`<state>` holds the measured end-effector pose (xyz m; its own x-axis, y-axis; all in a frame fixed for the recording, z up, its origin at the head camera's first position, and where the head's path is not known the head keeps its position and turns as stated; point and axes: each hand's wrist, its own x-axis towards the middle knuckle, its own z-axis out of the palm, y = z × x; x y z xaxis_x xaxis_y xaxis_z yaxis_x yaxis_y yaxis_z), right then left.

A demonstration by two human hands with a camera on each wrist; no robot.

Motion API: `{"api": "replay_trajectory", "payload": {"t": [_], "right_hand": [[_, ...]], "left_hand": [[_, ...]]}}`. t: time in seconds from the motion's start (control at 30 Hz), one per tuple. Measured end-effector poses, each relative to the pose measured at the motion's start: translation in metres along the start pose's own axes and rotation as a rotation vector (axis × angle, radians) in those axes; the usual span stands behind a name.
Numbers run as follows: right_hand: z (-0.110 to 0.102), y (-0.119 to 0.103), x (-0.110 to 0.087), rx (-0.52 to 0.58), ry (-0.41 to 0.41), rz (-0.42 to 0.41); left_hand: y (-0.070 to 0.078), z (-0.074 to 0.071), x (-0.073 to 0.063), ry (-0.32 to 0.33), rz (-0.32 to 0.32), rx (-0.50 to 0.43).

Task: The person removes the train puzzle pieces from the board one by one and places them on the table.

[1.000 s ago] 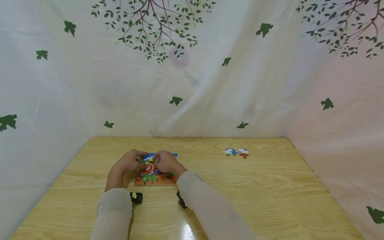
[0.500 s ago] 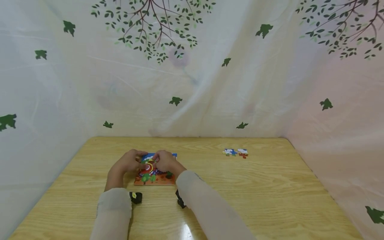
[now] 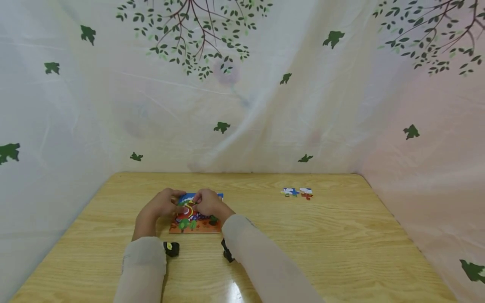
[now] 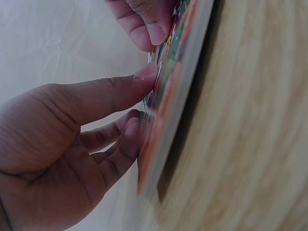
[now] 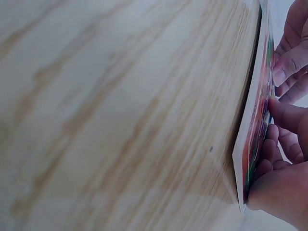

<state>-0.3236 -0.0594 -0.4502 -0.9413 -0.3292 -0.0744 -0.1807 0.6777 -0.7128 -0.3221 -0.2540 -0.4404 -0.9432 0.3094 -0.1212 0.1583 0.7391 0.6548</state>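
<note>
A colourful jigsaw puzzle (image 3: 201,227) lies flat on a light wooden board towards the left of the table, showing blue sky, red shapes and green trees. My left hand (image 3: 163,205) lies over its left side, thumb straight and pressing on the picture, other fingertips down by the left edge. From the right, my right hand (image 3: 209,204) bends over the middle, its thumb and index fingertip pinching a small puzzle piece at the picture's surface. The left wrist view shows both thumbs (image 4: 147,72) close together on the puzzle's face. Most of that piece is hidden by the fingers.
Two loose puzzle pieces lie at the table's back right: a blue and white piece (image 3: 290,192) and a white and red piece (image 3: 306,193). The wooden table (image 3: 322,244) ends at a leaf-patterned cloth (image 3: 257,126). Dark straps (image 3: 172,249) sit at both wrists.
</note>
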Motion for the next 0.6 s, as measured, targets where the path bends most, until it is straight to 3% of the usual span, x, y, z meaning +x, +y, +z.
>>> {"api": "replay_trajectory", "payload": {"t": [0.6], "right_hand": [[-0.0033,0.0031,0.0032,0.038,-0.016,-0.017]], "left_hand": [[-0.0012,-0.0016,0.0026,-0.014,-0.004,-0.003]]}}
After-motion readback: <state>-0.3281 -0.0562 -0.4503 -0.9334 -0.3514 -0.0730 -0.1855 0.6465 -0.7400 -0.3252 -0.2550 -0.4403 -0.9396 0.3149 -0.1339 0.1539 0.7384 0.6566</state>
